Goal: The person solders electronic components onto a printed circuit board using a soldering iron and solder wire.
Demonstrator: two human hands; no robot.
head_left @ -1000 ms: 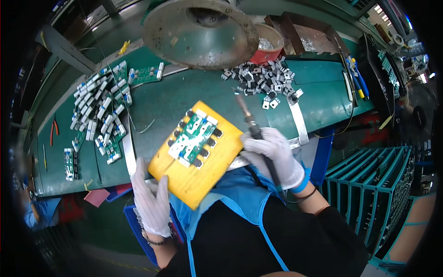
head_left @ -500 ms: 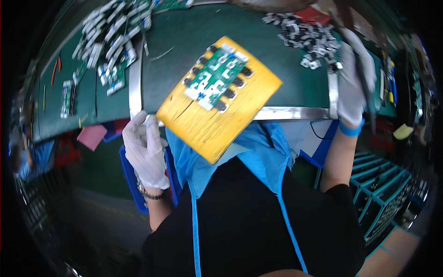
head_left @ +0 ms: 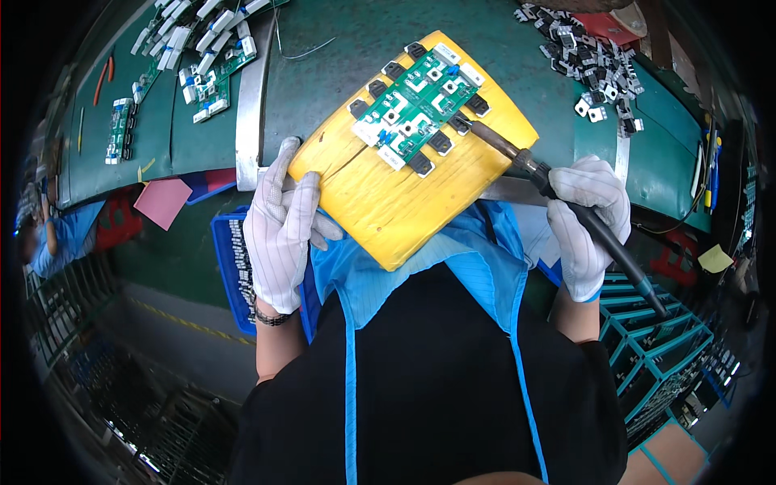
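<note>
A green circuit board (head_left: 419, 105) lies on a yellow wooden block (head_left: 364, 202), with black clip-like components (head_left: 440, 142) along both long sides. My right hand (head_left: 590, 214), in a white glove, is closed round the handle of a soldering iron (head_left: 529, 167). The iron's tip reaches the components on the board's right side; whether it touches one I cannot tell. My gloved left hand (head_left: 279, 234) is at the block's left corner, with fingers closed on its edge and partly hidden by it.
Many assembled boards (head_left: 194, 36) are heaped at the far left. A pile of small black and silver parts (head_left: 594, 69) sits at the far right. A blue bin (head_left: 230, 279) stands below my left hand, and a teal metal rack (head_left: 659, 343) at the lower right.
My right hand has come down and inward from the far right, bringing the soldering iron over the board. My left hand has moved up onto the block's corner.
</note>
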